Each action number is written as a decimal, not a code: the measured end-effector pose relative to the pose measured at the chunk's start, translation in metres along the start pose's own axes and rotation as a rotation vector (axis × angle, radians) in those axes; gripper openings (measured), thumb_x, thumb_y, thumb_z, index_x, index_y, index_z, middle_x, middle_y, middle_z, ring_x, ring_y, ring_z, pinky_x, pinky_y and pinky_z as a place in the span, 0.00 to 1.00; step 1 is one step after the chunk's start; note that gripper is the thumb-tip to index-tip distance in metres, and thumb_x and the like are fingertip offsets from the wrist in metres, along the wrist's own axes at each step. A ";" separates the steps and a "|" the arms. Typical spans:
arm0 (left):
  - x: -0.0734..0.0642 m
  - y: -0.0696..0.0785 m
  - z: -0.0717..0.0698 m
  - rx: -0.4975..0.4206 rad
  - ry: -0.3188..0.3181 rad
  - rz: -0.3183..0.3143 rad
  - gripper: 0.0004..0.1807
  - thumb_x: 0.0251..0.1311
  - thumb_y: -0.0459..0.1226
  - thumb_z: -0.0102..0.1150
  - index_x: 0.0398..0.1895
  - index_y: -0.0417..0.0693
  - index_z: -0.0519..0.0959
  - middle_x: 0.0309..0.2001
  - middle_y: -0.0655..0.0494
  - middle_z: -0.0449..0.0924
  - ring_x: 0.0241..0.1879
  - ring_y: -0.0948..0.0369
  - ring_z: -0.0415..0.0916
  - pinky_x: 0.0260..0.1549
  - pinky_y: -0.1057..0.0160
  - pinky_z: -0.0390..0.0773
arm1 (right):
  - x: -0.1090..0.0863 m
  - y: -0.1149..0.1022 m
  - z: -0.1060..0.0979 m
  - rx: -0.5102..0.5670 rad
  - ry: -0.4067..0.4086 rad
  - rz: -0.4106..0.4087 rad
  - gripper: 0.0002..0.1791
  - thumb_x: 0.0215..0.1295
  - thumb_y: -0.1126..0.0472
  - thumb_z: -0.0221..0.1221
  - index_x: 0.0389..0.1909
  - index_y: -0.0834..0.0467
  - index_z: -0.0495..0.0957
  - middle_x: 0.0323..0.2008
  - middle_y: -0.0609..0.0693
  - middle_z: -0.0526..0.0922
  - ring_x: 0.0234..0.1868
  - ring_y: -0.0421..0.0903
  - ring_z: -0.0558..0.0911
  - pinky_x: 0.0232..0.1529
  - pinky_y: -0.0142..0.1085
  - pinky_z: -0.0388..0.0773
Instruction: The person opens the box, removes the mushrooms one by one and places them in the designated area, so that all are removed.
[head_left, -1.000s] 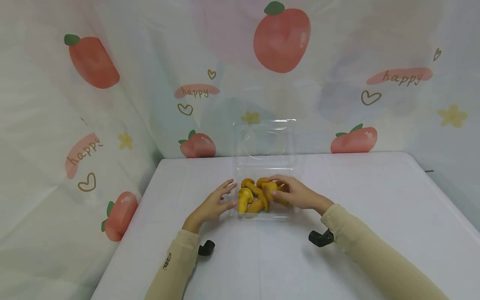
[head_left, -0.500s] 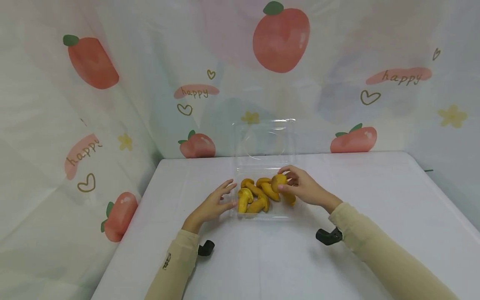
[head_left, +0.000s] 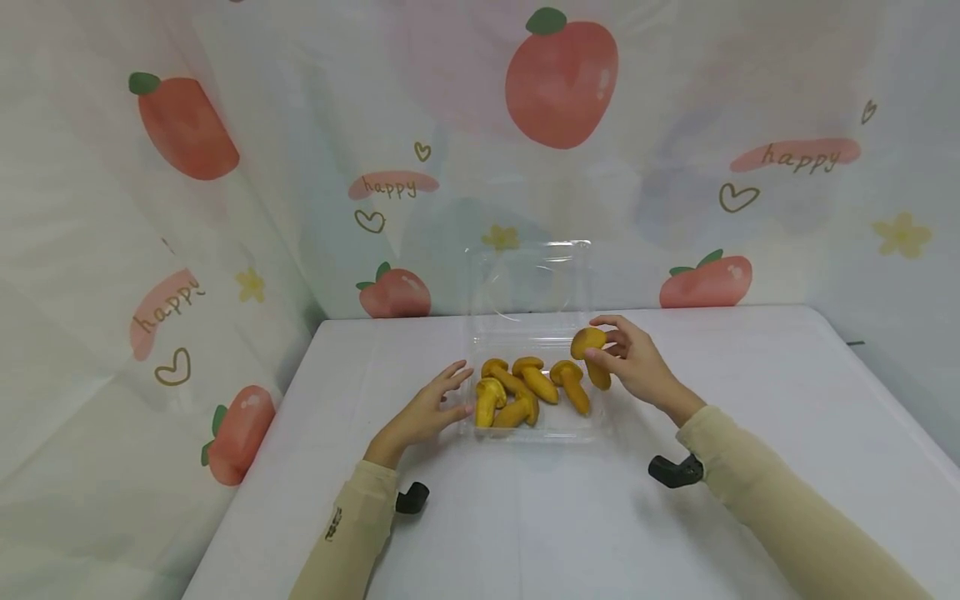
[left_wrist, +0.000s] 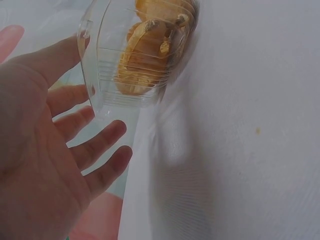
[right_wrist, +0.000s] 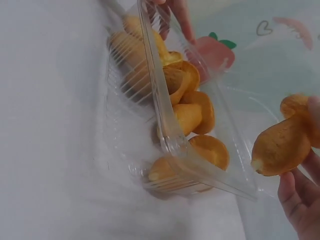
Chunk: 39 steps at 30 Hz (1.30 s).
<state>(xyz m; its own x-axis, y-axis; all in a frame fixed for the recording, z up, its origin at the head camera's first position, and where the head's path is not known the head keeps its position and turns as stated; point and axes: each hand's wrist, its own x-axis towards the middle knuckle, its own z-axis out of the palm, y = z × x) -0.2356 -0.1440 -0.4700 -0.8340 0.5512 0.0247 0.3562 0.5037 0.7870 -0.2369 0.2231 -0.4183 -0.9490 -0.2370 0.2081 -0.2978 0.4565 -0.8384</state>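
A clear plastic clamshell box (head_left: 543, 435) with several yellow-brown mushrooms (head_left: 536, 382) inside stands on the table, its lid raised at the back. My right hand (head_left: 641, 367) pinches another mushroom (head_left: 588, 342) between thumb and fingers, above the box's right side. Seen from the right wrist, that held mushroom (right_wrist: 281, 147) hangs apart from those in the box. At the box's left wall is my left hand (head_left: 423, 412), fingers spread. The left wrist view shows the fingers of this hand (left_wrist: 40, 135) at the rim, some seemingly touching it.
The upright transparent lid (head_left: 528, 287) stands near the table's back edge. A white cloth covers the table (head_left: 480, 533). Behind and to the left hangs a fruit-printed curtain (head_left: 637, 192). Black camera mounts (head_left: 675, 472) stick out below both wrists.
My right hand has lifted one mushroom from among the others and moved it up and to the right. Another mushroom now shows at the box's right side. The left hand has stayed in place.
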 end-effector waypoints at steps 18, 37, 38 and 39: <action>0.002 -0.006 0.004 -0.002 0.003 -0.005 0.38 0.70 0.41 0.60 0.79 0.44 0.58 0.83 0.47 0.45 0.76 0.41 0.58 0.72 0.36 0.64 | -0.002 0.040 -0.025 -0.051 0.143 0.116 0.32 0.73 0.53 0.60 0.70 0.66 0.65 0.58 0.69 0.76 0.38 0.39 0.83 0.39 0.17 0.78; 0.000 -0.001 0.001 0.004 0.014 -0.008 0.37 0.70 0.39 0.60 0.79 0.44 0.58 0.83 0.47 0.45 0.76 0.41 0.58 0.71 0.36 0.64 | -0.002 0.071 -0.017 -0.077 0.038 0.312 0.32 0.73 0.54 0.60 0.69 0.68 0.64 0.58 0.74 0.74 0.48 0.56 0.81 0.36 0.25 0.82; 0.000 -0.001 0.001 0.004 0.013 -0.006 0.37 0.70 0.39 0.60 0.79 0.43 0.58 0.83 0.46 0.45 0.76 0.41 0.58 0.71 0.36 0.64 | -0.002 0.071 -0.017 -0.085 0.041 0.313 0.32 0.73 0.54 0.60 0.69 0.68 0.64 0.57 0.74 0.75 0.48 0.56 0.80 0.35 0.26 0.82; 0.000 -0.001 0.001 0.005 0.013 -0.004 0.37 0.70 0.39 0.60 0.79 0.43 0.58 0.82 0.46 0.46 0.76 0.41 0.58 0.71 0.36 0.64 | -0.001 0.072 -0.017 -0.091 0.045 0.314 0.32 0.73 0.54 0.61 0.68 0.68 0.64 0.57 0.74 0.75 0.47 0.55 0.80 0.34 0.26 0.82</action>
<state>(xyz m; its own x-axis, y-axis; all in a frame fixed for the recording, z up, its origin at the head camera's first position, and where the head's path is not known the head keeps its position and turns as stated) -0.2356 -0.1442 -0.4717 -0.8409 0.5403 0.0296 0.3549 0.5094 0.7840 -0.2589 0.2712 -0.4705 -0.9990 -0.0352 -0.0292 0.0036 0.5766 -0.8170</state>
